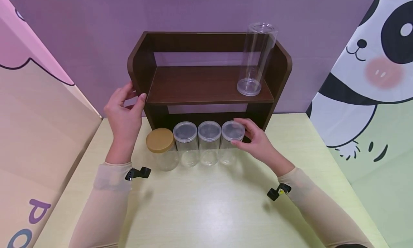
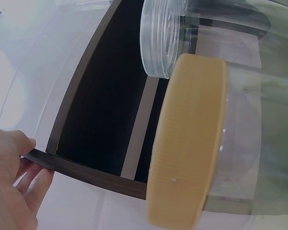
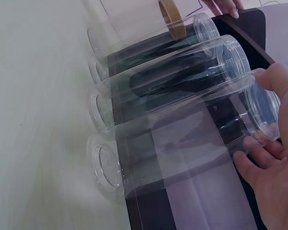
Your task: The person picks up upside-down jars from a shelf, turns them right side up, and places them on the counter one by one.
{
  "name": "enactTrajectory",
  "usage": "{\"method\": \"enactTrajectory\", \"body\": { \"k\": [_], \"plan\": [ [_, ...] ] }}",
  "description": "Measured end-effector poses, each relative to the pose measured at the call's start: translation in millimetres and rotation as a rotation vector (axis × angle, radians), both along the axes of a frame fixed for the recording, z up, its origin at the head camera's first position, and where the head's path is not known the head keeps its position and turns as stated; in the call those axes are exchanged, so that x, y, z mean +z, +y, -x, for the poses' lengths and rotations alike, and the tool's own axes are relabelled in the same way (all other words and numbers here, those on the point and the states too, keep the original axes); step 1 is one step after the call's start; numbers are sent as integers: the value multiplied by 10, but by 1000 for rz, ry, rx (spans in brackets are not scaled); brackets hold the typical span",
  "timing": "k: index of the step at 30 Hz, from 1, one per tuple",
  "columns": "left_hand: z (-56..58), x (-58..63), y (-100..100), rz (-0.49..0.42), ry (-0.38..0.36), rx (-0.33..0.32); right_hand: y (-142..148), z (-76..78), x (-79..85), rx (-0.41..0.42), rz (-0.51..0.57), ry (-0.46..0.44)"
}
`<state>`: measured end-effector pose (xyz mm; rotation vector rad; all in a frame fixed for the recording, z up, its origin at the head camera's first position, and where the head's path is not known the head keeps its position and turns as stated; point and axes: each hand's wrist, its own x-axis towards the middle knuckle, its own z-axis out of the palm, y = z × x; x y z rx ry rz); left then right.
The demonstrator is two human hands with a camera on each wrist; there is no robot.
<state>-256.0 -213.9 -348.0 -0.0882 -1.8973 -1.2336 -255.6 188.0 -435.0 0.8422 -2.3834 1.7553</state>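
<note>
A dark brown two-tier shelf stands against the back wall. My left hand pinches the front edge of its left side panel; the left wrist view shows the thumb on one face and fingers on the other. Before the shelf, clear jars stand upright in a row. Around the lid of the rightmost clear jar curl the thumb and fingers of my right hand. To its left come another clear jar, a third clear jar and a wider jar with a tan lid.
A tall clear cylinder stands upright on the right end of the upper tier. The jars are on a pale wooden table. A purple backdrop hangs behind, and a panda-print panel borders the right side.
</note>
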Motion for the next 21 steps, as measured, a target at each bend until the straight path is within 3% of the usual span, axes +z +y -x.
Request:
{"method": "enactTrajectory", "body": {
  "k": [21],
  "plan": [
    [0,-3,-1,-1,0,2,-29,4,-10,-17,23,-73]
  ]
}}
